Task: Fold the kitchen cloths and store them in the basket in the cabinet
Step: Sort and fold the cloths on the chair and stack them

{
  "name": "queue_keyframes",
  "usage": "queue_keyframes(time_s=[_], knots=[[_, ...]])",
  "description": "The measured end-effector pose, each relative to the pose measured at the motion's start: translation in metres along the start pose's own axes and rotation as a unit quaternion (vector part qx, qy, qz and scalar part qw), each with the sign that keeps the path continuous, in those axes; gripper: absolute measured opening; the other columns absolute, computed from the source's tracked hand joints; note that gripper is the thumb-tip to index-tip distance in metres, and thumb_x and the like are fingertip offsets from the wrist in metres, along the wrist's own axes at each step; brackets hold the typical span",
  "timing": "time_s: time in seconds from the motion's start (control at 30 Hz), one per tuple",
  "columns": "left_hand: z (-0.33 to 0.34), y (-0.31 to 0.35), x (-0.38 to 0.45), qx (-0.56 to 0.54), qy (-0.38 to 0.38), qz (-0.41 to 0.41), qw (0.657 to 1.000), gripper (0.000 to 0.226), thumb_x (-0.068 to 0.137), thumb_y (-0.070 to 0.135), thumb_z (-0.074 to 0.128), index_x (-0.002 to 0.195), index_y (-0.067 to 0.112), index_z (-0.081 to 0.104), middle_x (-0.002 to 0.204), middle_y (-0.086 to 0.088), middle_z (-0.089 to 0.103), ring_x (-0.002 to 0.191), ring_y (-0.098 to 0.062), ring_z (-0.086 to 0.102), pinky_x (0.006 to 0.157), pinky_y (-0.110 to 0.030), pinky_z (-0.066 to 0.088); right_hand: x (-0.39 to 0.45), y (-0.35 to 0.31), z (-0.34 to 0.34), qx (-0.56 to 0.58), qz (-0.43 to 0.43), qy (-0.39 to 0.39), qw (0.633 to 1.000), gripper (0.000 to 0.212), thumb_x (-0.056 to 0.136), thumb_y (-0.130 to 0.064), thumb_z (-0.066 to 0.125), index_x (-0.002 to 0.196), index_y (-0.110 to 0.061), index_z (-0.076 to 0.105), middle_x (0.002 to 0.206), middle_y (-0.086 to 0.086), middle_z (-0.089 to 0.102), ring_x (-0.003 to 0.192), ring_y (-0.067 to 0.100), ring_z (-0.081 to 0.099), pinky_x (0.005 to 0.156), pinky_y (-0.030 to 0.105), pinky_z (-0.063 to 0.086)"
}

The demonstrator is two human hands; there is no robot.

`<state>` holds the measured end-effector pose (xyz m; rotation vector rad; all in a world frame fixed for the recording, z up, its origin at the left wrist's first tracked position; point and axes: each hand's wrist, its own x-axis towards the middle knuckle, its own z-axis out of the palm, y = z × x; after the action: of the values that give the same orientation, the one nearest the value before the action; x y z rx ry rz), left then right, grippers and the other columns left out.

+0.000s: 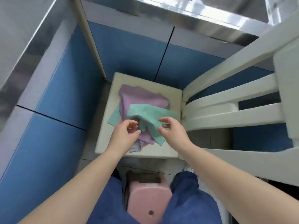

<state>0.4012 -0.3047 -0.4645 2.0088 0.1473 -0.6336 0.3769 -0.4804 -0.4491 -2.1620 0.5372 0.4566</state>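
Picking up has begun: both hands hover over the loose cloth pile (pixel 142 113) on the tabletop (pixel 161 152). Left hand (pixel 127 131) and right hand (pixel 171 128) have fingers loosely curled, seemingly empty. Next, pinch the green cloth (pixel 150 117) by two corners.

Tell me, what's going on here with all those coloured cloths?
A person sitting on a pink stool is sorting a loose pile of kitchen cloths on a small cream table. The left hand and right hand both hang over a green cloth with fingers loosely curled; whether either actually grips it is unclear. Purple cloths lie crumpled beneath. Nothing looks folded yet, and no basket is in view.
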Motion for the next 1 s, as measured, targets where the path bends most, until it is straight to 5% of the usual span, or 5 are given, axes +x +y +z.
queue_keyframes(time_s=[0.17,0.27,0.4,0.77,1.0], knots=[[0.036,-0.058,0.062,0.093,0.052,0.043,0.993,0.053,0.079,0.010,0.069,0.128,0.022,0.052,0.128,0.001,0.049,0.116,-0.009,0.045,0.102,-0.022,0.034,0.081,0.057,0.049,-0.075,-0.036,-0.018,0.996,0.035,0.087,-0.021,0.061,0.122,-0.021,0.056,0.130,-0.002,0.052,0.124,0.011,0.045,0.095,0.015,0.027],[0.067,-0.091,0.086,0.133,0.029,0.052,0.989,0.086,0.077,0.010,0.073,0.147,0.027,0.025,0.151,-0.002,0.022,0.139,-0.011,0.020,0.108,-0.016,0.016,0.115,0.090,0.078,-0.092,-0.058,-0.011,0.994,0.045,0.082,-0.024,0.067,0.125,-0.020,0.054,0.134,0.002,0.048,0.129,0.017,0.039,0.103,0.020,0.026],[0.100,-0.126,0.117,0.153,0.020,0.061,0.986,0.099,0.079,0.014,0.072,0.147,0.036,0.002,0.158,-0.001,0.003,0.144,-0.007,0.001,0.106,-0.015,0.009,0.147,0.123,0.102,-0.107,-0.107,-0.024,0.988,0.061,0.081,-0.026,0.069,0.136,-0.023,0.044,0.145,0.001,0.036,0.136,0.016,0.029,0.109,0.021,0.020],[0.105,-0.124,0.176,0.207,0.062,0.165,0.962,0.094,0.076,0.022,0.074,0.149,0.025,0.016,0.143,0.000,0.033,0.135,-0.014,0.030,0.106,-0.023,0.026,0.203,0.145,0.098,-0.002,-0.190,0.110,0.975,0.037,0.081,-0.015,0.066,0.117,-0.018,0.059,0.118,-0.004,0.060,0.113,0.012,0.052,0.096,0.018,0.034],[0.095,-0.125,0.169,0.206,0.100,0.182,0.956,0.090,0.078,0.029,0.072,0.148,0.033,0.016,0.142,0.010,0.032,0.122,-0.013,0.043,0.101,-0.024,0.037,0.207,0.133,0.106,0.142,-0.138,0.144,0.970,0.007,0.088,-0.023,0.058,0.083,-0.028,0.059,0.076,-0.016,0.061,0.072,-0.002,0.054,0.062,0.012,0.038]])
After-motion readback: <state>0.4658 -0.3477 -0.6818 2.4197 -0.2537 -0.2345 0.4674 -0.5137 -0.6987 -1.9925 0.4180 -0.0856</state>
